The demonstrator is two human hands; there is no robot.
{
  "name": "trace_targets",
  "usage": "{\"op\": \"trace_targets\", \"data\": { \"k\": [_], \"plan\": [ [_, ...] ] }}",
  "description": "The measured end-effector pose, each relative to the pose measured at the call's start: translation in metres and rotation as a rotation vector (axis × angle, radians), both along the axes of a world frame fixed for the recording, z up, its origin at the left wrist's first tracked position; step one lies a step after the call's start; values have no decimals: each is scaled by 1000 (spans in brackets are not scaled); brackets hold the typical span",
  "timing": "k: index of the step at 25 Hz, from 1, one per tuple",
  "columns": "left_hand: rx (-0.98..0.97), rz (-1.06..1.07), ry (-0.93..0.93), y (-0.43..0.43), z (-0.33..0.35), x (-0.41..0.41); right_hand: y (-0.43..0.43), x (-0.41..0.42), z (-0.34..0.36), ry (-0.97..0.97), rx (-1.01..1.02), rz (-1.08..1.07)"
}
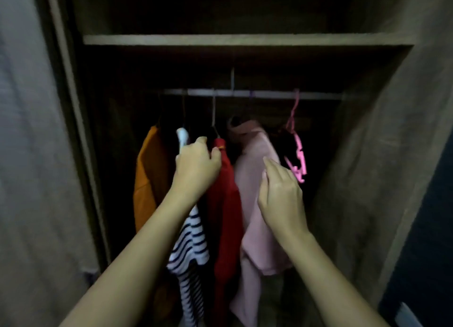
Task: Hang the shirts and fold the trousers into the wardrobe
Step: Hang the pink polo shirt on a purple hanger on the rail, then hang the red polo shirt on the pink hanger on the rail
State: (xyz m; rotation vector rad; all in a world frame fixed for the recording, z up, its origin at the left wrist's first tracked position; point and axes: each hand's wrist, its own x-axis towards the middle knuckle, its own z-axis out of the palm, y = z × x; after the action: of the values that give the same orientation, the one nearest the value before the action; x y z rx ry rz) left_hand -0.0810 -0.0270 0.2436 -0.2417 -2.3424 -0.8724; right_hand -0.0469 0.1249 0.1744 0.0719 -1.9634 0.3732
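Observation:
Inside the dark wardrobe a rail [269,94] carries several hung shirts: an orange one [149,177] at the left, a white one with dark stripes [191,243], a red one [226,204] and a pale pink one [255,204]. My left hand [196,167] grips the red shirt at its shoulder, just below the hanger hook. My right hand [279,191] rests flat against the pink shirt with fingers apart, holding nothing. An empty pink hanger [297,150] dangles from the rail at the right.
A wooden shelf [245,39] spans the wardrobe above the rail. The wardrobe's side wall [367,167] stands close on the right, and a door edge [73,130] on the left. The floor of the wardrobe is too dark to read.

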Motion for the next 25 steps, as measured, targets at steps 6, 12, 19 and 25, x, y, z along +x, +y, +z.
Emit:
{"op": "trace_targets", "data": {
  "k": [6,12,19,25],
  "plan": [
    [-100,244,-98,-175,-107,64,-170,8,-64,-170,73,398],
    [-145,384,-162,-368,-201,163,-373,45,-133,-383,172,801],
    [-51,862,-301,-597,-276,268,-577,83,-209,-703,241,1117],
    [-229,665,-773,-693,-314,267,-666,53,-243,-925,730,1038]
  ]
}}
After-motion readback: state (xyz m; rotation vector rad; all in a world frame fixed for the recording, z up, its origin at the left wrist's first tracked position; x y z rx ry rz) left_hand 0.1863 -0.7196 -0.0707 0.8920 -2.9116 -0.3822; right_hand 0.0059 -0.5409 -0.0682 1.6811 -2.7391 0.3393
